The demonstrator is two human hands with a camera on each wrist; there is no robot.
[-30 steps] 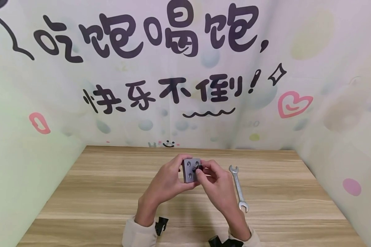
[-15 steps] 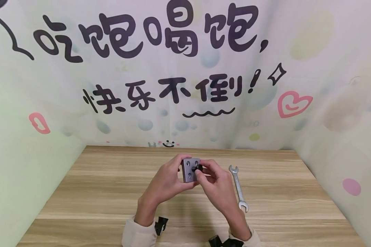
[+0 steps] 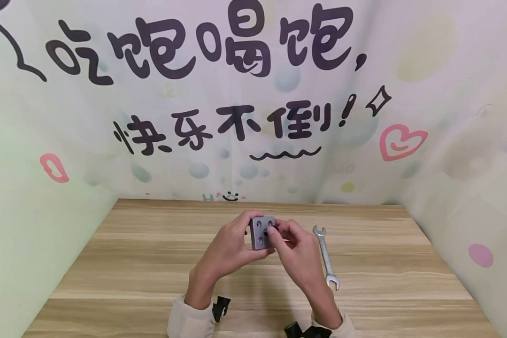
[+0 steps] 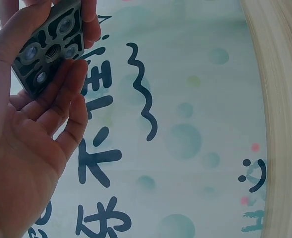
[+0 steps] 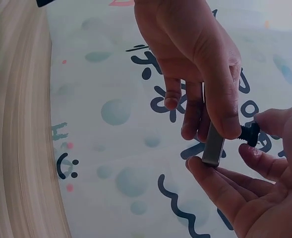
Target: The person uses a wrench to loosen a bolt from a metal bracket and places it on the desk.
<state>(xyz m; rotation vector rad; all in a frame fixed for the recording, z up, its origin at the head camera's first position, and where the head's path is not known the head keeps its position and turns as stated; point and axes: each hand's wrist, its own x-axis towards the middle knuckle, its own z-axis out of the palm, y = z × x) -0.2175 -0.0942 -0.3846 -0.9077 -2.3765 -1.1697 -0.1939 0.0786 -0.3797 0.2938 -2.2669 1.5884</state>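
Observation:
A small grey square metal plate [image 3: 257, 233] with holes near its corners is held up over the table, its face turned toward the head camera. My left hand [image 3: 227, 246] grips it from the left, fingers at the top and thumb below. On the back face of the plate [image 4: 51, 52], a threaded hole shows at the centre. A black bolt [image 5: 253, 134] points at the front face, its threads partly hidden behind the left thumb. Thumb and finger of my right hand [image 3: 299, 253] pinch the bolt's head, while other right fingertips rest at the plate's edge.
A double open-ended wrench [image 3: 326, 258] lies on the wooden table [image 3: 131, 263], right of the hands. Behind the table hangs a printed cloth backdrop [image 3: 186, 180]. Black camera mounts [image 3: 221, 309] sit at both sleeve cuffs.
My right thumb has rolled up over the bolt's head, covering more of it than half a second ago. The plate has shifted very slightly to the right; the left grip and the wrench look unchanged.

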